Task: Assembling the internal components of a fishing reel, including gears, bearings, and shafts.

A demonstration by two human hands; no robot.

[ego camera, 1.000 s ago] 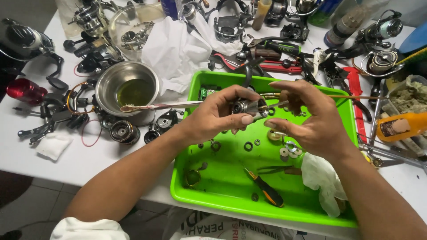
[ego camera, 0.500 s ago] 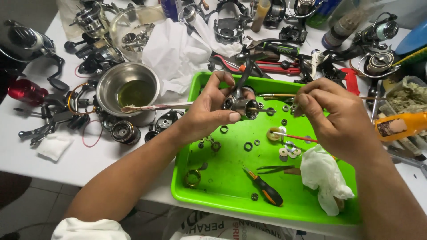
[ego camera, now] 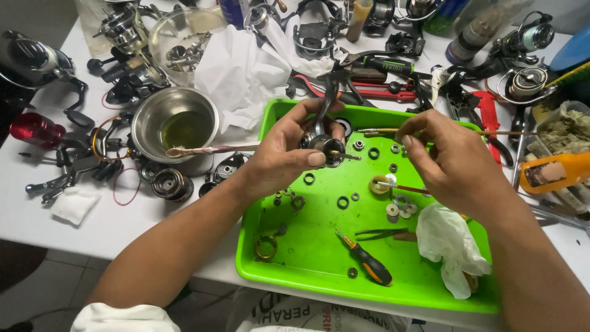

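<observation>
My left hand (ego camera: 289, 150) grips a dark fishing reel body (ego camera: 326, 144) above the bright green tray (ego camera: 307, 258); the reel's black stem points up and a thin shaft sticks out to the right. My right hand (ego camera: 452, 160) hovers beside it over the tray, pinching a thin wooden-handled brush (ego camera: 491, 132) that runs off to the right. On the tray floor lie several small rings and washers (ego camera: 343, 201), a gold ring (ego camera: 266, 247), an orange-and-black screwdriver (ego camera: 369, 265), tweezers (ego camera: 378, 233) and a crumpled white cloth (ego camera: 452, 246).
A steel bowl of yellowish oil (ego camera: 178, 126) with a brush across it stands left of the tray. Reels and reel parts (ego camera: 123, 31) crowd the white table, with red-handled pliers (ego camera: 381, 92), white paper (ego camera: 246, 67), a red spool (ego camera: 34, 129) and an orange bottle (ego camera: 556, 172).
My hands have drawn apart: the left turned the reel body and lifted it slightly, the right pulled back to the right with the brush.
</observation>
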